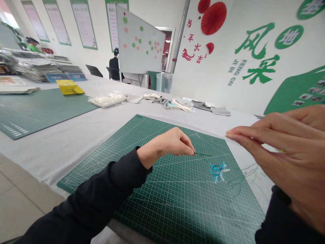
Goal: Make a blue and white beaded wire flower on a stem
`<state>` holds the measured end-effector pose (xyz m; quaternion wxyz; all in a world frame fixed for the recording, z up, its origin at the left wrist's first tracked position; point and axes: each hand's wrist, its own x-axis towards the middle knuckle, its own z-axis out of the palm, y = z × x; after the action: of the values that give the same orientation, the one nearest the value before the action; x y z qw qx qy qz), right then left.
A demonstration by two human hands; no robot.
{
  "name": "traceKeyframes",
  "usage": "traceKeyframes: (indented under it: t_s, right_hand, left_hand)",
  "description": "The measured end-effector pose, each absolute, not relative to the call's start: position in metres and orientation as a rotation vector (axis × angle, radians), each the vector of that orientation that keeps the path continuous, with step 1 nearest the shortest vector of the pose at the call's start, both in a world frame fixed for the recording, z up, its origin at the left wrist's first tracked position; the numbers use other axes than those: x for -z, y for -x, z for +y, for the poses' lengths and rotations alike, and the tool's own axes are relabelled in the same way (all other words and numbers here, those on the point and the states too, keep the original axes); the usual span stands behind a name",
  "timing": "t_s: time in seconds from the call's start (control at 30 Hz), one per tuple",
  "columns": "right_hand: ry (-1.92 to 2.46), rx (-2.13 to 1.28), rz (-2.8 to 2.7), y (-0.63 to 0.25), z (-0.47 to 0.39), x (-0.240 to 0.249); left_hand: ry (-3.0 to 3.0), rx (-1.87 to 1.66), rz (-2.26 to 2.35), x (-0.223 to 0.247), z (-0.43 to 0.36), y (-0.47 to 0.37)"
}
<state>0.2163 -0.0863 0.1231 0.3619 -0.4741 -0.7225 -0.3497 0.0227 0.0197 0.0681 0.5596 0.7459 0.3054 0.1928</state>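
Note:
My left hand (170, 144) is closed in a pinch over the green cutting mat (162, 206). Its fingertips grip a thin dark stem (203, 154); whether it is wire or a needle I cannot tell. A short teal strand runs from there to a small blue flower-like ornament (217, 171) with white beads, which hangs or rests over the mat's right part. Raised close to the camera on the right, my right hand (284, 145) has thumb and fingertips pressed together. Anything between those tips is too fine to make out.
Loose thin thread (250, 169) lies by the mat's right edge. Beyond the mat are a plastic-wrapped white pack (109, 99) and folded cloths (181, 103). To the left are another cutting mat (45, 110), a yellow box (68, 87) and stacked papers (33, 66).

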Motion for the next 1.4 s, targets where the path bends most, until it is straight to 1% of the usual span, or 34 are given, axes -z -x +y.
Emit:
traceKeyframes:
  t_s: [0.3,0.6,0.93,1.23,1.4]
  right_hand:
    - [1.140,0.921,-1.852,-0.227,-0.058,-0.114]
    - [1.197,0.513,-1.776,-0.220,-0.019,-0.079]
    - [1.167,0.274,-1.695,-0.193,-0.002,-0.056]
    - [1.190,0.271,-1.584,-0.196,-0.003,-0.057]
    - [1.262,0.262,-1.572,-0.203,-0.003,-0.058]
  left_hand:
    - [-1.693,-0.265,0.549,-0.073,0.015,-0.020]
    - [-1.439,-0.243,0.431,-0.074,0.010,-0.022]
    - [-1.238,-0.249,0.370,-0.072,0.008,-0.030]
    - [-1.178,-0.295,0.328,-0.069,0.009,-0.031]
    - [-1.147,-0.342,0.390,-0.074,0.007,-0.029]
